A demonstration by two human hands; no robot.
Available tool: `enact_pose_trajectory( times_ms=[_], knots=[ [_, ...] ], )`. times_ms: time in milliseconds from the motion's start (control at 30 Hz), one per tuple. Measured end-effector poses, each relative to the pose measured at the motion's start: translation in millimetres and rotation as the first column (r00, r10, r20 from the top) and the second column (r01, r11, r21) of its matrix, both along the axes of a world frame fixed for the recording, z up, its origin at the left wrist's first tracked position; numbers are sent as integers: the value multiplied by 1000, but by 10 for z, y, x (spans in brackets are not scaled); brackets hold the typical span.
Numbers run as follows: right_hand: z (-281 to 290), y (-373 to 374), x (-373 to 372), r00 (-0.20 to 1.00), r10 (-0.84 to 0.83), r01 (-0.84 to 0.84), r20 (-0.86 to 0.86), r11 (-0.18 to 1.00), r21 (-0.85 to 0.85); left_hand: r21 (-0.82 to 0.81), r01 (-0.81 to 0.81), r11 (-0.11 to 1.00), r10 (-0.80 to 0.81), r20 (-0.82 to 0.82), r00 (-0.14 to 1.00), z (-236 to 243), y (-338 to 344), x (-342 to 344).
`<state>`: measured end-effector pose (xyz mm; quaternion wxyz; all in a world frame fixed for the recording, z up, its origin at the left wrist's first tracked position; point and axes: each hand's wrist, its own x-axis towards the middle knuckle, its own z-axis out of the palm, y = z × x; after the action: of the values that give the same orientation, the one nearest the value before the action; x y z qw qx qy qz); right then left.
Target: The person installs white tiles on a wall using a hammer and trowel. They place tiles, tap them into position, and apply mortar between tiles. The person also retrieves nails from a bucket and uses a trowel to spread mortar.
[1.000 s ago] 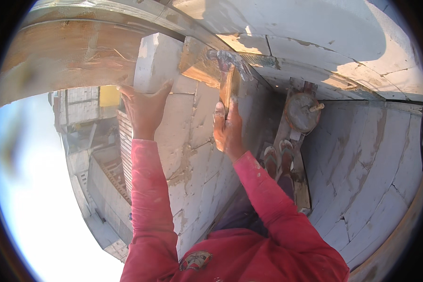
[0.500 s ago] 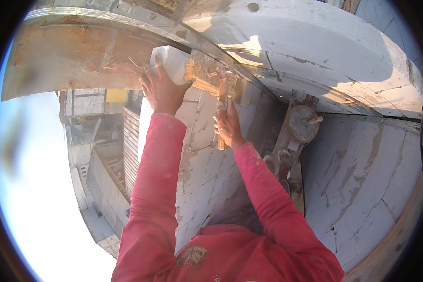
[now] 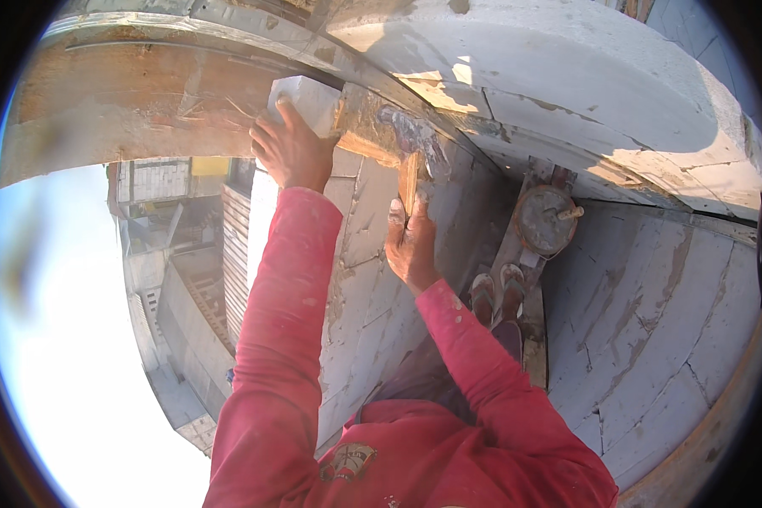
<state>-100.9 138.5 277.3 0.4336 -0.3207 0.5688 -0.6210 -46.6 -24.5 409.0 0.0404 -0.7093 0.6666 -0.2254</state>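
My left hand (image 3: 295, 152) presses on a white block (image 3: 309, 103) at the top of the wall, fingers spread and thumb out to the right. Against the block's right side sits a rough, yellowish-brown wooden piece (image 3: 366, 127). Below it, my right hand (image 3: 411, 244) is closed around a wooden handle (image 3: 409, 182), held nearly upright. The handle's upper end meets a grey, mortar-like mass (image 3: 416, 140) beside the wooden piece. Whether that mass belongs to the tool or to the wall, I cannot tell.
A long brown board (image 3: 144, 110) runs along the upper left, with a steep drop to buildings beyond. Below right, a round bucket (image 3: 546, 222) of grey material with a stick in it stands near my sandalled feet (image 3: 495, 292) on a plank. Block walls (image 3: 652, 322) close in the right.
The wooden handle has tilted and shifted; less of it shows below my right hand, and the grey mass shows more. My left hand stays on the block. My feet show more fully.
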Motion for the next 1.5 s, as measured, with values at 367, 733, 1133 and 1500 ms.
enact_pose_trajectory(
  times_ms=[367,733,1133,1500],
  knots=[
    [87,11,-57,997,-76,75,-14,997,-31,-10,16,1000,-15,40,999,-15,7,-14],
    [-147,4,160,984,-127,137,126,988,-70,-49,100,994,-98,39,994,-54,-21,76],
    [-57,-16,212,989,-61,55,134,997,48,35,202,979,-204,81,976,100,-81,170],
    [-156,21,305,960,-106,107,259,994,12,-25,255,967,-251,111,962,55,-74,203]
  ],
)
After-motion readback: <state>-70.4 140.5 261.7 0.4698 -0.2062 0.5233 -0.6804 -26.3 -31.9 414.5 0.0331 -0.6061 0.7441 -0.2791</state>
